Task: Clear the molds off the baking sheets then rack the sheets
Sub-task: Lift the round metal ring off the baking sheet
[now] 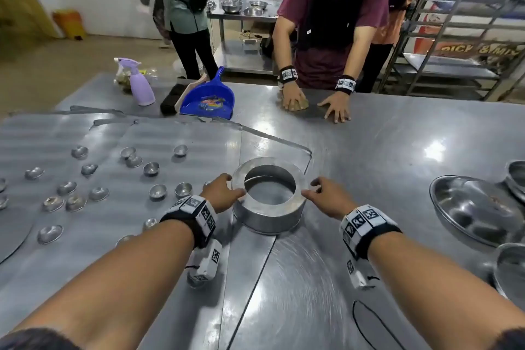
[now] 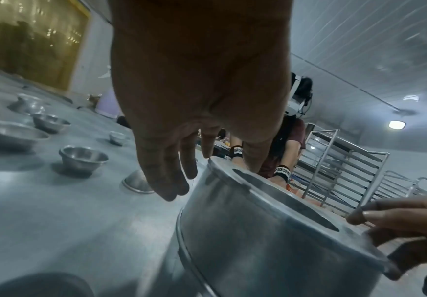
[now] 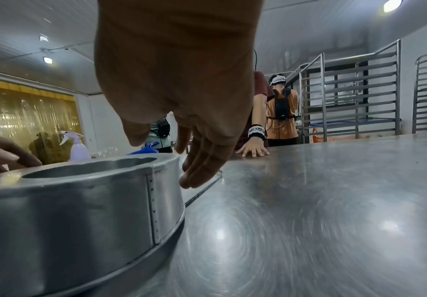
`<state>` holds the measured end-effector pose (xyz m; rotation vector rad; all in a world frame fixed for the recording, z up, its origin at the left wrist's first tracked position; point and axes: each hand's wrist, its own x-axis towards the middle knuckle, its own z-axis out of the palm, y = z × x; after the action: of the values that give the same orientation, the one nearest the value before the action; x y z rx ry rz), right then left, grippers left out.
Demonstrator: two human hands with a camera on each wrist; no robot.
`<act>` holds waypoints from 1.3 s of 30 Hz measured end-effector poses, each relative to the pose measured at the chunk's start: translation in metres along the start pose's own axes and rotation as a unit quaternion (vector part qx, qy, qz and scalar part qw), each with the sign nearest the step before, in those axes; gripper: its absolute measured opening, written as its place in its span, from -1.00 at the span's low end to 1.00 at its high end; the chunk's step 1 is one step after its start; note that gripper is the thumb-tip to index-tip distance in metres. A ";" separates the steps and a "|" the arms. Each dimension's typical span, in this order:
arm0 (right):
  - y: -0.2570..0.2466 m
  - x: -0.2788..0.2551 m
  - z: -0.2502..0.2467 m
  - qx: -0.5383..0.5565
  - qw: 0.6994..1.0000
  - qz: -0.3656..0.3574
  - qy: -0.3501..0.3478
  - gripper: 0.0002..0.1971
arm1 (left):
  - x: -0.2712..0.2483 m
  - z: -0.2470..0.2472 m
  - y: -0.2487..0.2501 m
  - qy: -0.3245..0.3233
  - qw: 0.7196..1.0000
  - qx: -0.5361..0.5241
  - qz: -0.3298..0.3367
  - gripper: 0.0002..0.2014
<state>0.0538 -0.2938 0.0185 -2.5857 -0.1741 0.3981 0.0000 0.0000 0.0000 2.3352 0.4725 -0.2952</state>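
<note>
A big ring-shaped metal mold (image 1: 270, 210) (image 2: 258, 241) (image 3: 67, 211) stands near the right edge of a flat baking sheet (image 1: 184, 133). My left hand (image 1: 224, 192) (image 2: 181, 140) is at its left side, thumb on the top rim and fingers straight down beside the wall. My right hand (image 1: 326, 196) (image 3: 194, 140) is at its right side with relaxed, straight fingers close to the wall; I cannot tell if they touch it. Several small round cup molds (image 1: 157, 190) (image 2: 82, 158) lie scattered over the sheets to the left.
Wide metal bowls and lids (image 1: 474, 207) lie at the table's right edge. A blue dustpan (image 1: 210, 99) and a purple spray bottle (image 1: 140, 85) stand at the far side. Another person's hands (image 1: 335, 106) rest on the table opposite. Tray racks (image 1: 468, 23) stand back right.
</note>
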 end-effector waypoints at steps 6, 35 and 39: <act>0.009 0.019 0.007 0.050 0.996 0.023 -0.072 -0.35 | 0.013 0.010 -0.002 -0.019 0.997 -0.071 -0.036 -0.24; 0.017 -0.003 0.000 0.310 0.948 -0.068 0.026 -0.42 | -0.015 0.006 0.006 0.005 0.953 -0.276 0.123 -0.12; 0.006 -0.029 -0.007 0.415 0.908 -0.045 0.014 -0.78 | -0.043 0.004 0.016 -0.006 0.931 -0.351 0.100 -0.17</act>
<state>0.0290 -0.3077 0.0282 -1.7317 -0.0831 0.3089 -0.0328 -0.0238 0.0216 1.6568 0.2666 -0.0266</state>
